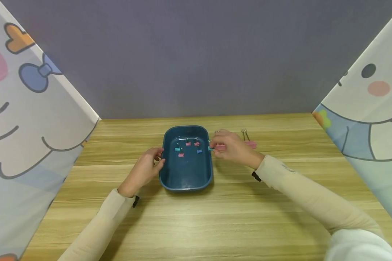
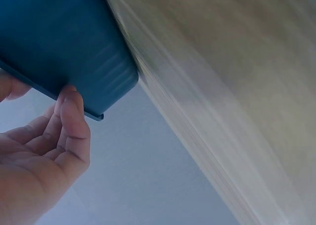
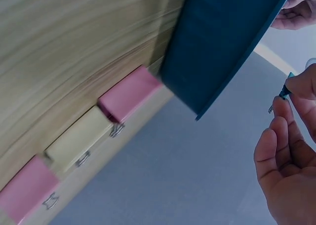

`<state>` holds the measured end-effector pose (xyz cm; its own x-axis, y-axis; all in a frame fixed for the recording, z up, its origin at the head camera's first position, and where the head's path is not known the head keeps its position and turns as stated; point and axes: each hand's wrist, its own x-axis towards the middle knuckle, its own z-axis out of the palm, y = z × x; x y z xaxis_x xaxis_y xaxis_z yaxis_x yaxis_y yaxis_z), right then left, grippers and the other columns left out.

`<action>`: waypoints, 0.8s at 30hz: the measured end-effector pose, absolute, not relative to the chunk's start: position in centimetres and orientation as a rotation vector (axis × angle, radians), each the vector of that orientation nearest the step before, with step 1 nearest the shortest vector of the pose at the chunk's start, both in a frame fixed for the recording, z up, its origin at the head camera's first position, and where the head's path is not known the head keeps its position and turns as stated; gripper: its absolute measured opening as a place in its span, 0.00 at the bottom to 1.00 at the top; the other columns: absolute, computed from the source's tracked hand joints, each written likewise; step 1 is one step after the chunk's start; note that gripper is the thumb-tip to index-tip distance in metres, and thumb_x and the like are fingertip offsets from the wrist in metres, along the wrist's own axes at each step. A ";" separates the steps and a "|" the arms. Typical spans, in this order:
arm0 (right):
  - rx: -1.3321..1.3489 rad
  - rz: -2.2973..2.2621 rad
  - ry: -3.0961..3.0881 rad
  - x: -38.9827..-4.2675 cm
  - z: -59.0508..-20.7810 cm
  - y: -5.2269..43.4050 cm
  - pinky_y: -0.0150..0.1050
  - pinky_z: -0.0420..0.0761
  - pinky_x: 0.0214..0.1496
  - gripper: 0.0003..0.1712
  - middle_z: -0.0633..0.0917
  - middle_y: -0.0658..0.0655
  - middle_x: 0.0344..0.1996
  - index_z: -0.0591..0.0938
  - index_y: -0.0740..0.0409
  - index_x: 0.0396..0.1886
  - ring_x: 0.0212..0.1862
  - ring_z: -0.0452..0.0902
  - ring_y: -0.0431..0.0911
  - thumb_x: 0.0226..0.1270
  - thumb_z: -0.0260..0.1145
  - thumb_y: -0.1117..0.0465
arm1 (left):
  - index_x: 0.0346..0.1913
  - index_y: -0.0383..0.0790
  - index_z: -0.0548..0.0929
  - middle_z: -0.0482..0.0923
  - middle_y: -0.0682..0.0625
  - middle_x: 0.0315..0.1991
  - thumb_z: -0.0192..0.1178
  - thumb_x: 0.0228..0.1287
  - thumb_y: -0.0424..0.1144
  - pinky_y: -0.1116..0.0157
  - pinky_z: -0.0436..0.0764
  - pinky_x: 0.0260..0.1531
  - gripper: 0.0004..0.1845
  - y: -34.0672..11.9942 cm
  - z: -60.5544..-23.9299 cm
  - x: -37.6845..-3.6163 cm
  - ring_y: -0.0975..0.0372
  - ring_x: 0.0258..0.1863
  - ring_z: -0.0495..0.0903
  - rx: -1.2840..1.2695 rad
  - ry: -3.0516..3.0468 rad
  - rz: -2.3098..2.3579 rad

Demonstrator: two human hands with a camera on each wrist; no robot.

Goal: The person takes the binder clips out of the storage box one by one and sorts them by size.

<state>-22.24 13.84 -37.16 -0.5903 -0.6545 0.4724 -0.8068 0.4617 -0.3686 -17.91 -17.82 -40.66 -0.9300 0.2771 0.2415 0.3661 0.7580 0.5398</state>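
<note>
– Right hand (image 1: pixel 230 145): thumb and forefinger pinched together on a small teal clip (image 1: pixel 211 148), other fingers bent.
– Clip's where?
– At the tray's right rim, far half. Touching or just off it, can't tell.
– Pointing?
– Head view: pokes from the fingertips leftward, toward the tray, long edge roughly left-right. Right wrist view: slanted, silver handle at the lower-left end.
– Left hand (image 1: pixel 147 165)?
– Fingers curled, gripping the blue tray (image 1: pixel 186 177) by its left rim, thumb and fingers either side of the wall. Tray's long axis runs near to far.
– Inside?
– Five small ones, far half: three pink clips (image 1: pixel 181 155), a second teal clip (image 1: pixel 178 149), a blue clip (image 1: pixel 199 151). Handles mostly toward the far end.
– Right of the tray?
– Big binder clips in a left-right row: pink one (image 3: pixel 129 94) nearest the tray, cream one (image 3: pixel 79 141), outer pink one (image 3: pixel 28 190). The outer one's handles point away from the person, head view.
– Surroundings?
– Wood-grain table (image 1: pixel 248 217), grey panel (image 1: pixel 202 58) behind, cartoon-print cloth (image 1: pixel 36 116) both sides.
</note>
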 end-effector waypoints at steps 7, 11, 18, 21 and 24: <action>1.243 0.790 -2.468 -22.0 -37.6 15.6 0.38 0.74 0.38 0.10 0.81 0.47 0.28 0.84 0.56 0.28 0.34 0.71 0.43 0.48 0.68 0.73 | 0.56 0.27 0.75 0.76 0.42 0.40 0.61 0.62 0.32 0.61 0.79 0.32 0.20 -17.9 -40.6 -17.9 0.54 0.38 0.76 -0.517 -2.801 -0.919; 1.258 0.710 -2.510 -21.9 -38.5 16.6 0.41 0.75 0.41 0.10 0.81 0.47 0.29 0.85 0.55 0.29 0.34 0.74 0.45 0.48 0.70 0.72 | 0.56 0.27 0.74 0.76 0.42 0.40 0.61 0.62 0.32 0.61 0.79 0.32 0.20 -17.9 -40.6 -18.0 0.54 0.38 0.76 -0.522 -2.803 -0.919; 1.304 0.741 -2.603 -21.4 -40.4 17.3 0.41 0.76 0.46 0.11 0.81 0.47 0.31 0.84 0.57 0.30 0.36 0.76 0.44 0.47 0.71 0.74 | 0.56 0.27 0.74 0.75 0.42 0.40 0.60 0.62 0.31 0.61 0.79 0.32 0.20 -17.8 -40.6 -18.0 0.53 0.38 0.77 -0.510 -2.807 -0.935; 1.328 0.757 -2.611 -21.3 -41.2 17.3 0.40 0.76 0.46 0.11 0.81 0.48 0.30 0.84 0.57 0.30 0.36 0.76 0.43 0.47 0.71 0.73 | 0.56 0.27 0.74 0.75 0.42 0.40 0.61 0.62 0.31 0.61 0.79 0.32 0.20 -17.9 -40.6 -17.9 0.54 0.38 0.77 -0.506 -2.806 -0.939; 1.350 0.750 -2.618 -21.1 -41.8 17.3 0.38 0.77 0.44 0.10 0.81 0.47 0.31 0.84 0.56 0.30 0.37 0.76 0.41 0.48 0.71 0.72 | 0.56 0.26 0.74 0.75 0.42 0.40 0.61 0.62 0.31 0.62 0.79 0.31 0.20 -17.9 -40.7 -17.9 0.54 0.37 0.76 -0.518 -2.800 -0.936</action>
<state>-21.11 17.26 -41.84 -0.6012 -0.7380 0.3065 -0.7883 0.4848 -0.3788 -17.91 -17.86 -40.71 -0.9302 0.2764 0.2415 0.3660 0.7468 0.5553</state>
